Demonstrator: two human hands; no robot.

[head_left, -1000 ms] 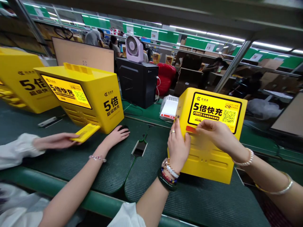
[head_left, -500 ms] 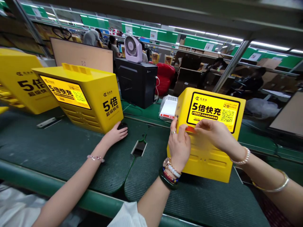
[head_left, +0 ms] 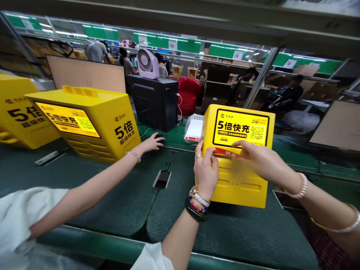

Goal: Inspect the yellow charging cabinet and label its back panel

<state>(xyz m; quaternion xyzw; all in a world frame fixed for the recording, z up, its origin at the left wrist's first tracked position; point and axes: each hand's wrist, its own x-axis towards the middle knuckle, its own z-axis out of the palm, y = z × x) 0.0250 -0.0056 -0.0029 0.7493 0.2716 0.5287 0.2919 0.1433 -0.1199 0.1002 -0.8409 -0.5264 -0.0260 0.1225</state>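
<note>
Red sticker strip (head_left: 225, 152) now shows wider under the yellow charging cabinet's (head_left: 242, 187) screen, left hand (head_left: 206, 170) pressing its end flat, right hand (head_left: 260, 161) pinching it outward.

a long work line runs across the room, its top covered in dark green ribbed mats (head_left: 118, 198) with a rounded green rail along the near edge. a black computer tower (head_left: 154, 100) stands at the back of the bench with a small lilac fan (head_left: 147, 63) on top. beside it sits a red bag (head_left: 188, 94). a brown board (head_left: 84, 75) leans upright to the left, another (head_left: 337, 125) to the right. behind, shelving holds cardboard boxes (head_left: 306, 69), and green panels (head_left: 227, 50) line the far wall. strip lights (head_left: 157, 35) glow in rows overhead. a grey metal post (head_left: 260, 77) slants up to the frame above. people stand far off among the shelves
</note>
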